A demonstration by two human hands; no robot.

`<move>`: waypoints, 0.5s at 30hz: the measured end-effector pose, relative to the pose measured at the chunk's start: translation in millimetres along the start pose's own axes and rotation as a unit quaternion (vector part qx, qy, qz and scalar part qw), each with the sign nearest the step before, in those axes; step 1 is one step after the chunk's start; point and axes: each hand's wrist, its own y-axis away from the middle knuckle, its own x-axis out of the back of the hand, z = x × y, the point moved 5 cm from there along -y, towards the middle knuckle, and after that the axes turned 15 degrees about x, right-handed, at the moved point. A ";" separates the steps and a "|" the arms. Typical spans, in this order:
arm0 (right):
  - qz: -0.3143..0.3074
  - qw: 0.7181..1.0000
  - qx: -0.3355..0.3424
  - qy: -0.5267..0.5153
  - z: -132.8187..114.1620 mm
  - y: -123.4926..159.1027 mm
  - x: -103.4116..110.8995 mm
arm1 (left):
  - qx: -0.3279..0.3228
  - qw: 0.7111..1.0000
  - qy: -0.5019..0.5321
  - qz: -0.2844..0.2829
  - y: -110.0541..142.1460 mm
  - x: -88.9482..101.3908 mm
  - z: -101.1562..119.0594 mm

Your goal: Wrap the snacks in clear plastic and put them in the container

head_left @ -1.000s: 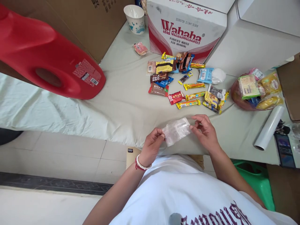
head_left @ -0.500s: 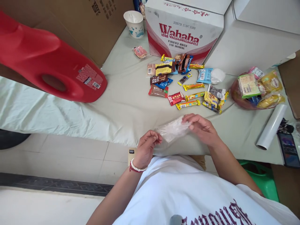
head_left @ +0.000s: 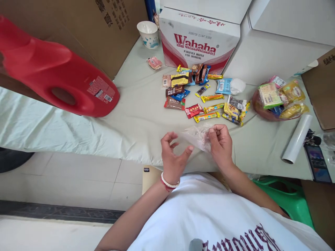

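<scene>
Clear, crumpled plastic bag (head_left: 195, 136) sits pinched in the right hand (head_left: 222, 148), near the table's (head_left: 141, 134) front edge; the left hand (head_left: 173, 161), spread and empty, is just beside it. Handling the bag seems the present step; regripping calls for a light edge pinch. Beyond lie wrapped snacks (head_left: 212, 98).

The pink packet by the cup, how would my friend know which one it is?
Find the big white-and-red Wahaha box at the back. Just left of it stands a paper cup, and the pink packet lies in front of that cup. It sits all alone, apart from the colourful snack pile.
</scene>
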 end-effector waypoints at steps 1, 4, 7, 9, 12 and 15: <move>0.010 1.000 0.011 0.018 -1.6 1.9 0.3 | -0.012 0.999 -0.027 0.041 4.0 -0.8 -0.7; -0.001 0.998 0.039 0.046 -5.6 8.3 -1.6 | 0.018 0.997 -0.070 -0.008 5.4 -15.9 -8.4; -0.019 0.999 0.027 0.034 -3.7 10.9 -2.2 | 0.081 0.994 -0.035 -0.064 -5.6 -22.8 -18.4; 0.020 0.999 0.011 0.023 0.4 6.3 5.2 | 0.101 0.993 0.010 -0.059 -13.2 -17.3 -23.7; 0.111 0.994 0.021 -0.002 7.5 -9.1 24.2 | 0.133 0.988 0.067 -0.043 -13.6 -0.6 -33.1; 0.148 0.988 0.030 -0.023 15.9 -27.4 42.8 | 0.159 0.981 0.040 -0.101 0.3 15.1 -37.7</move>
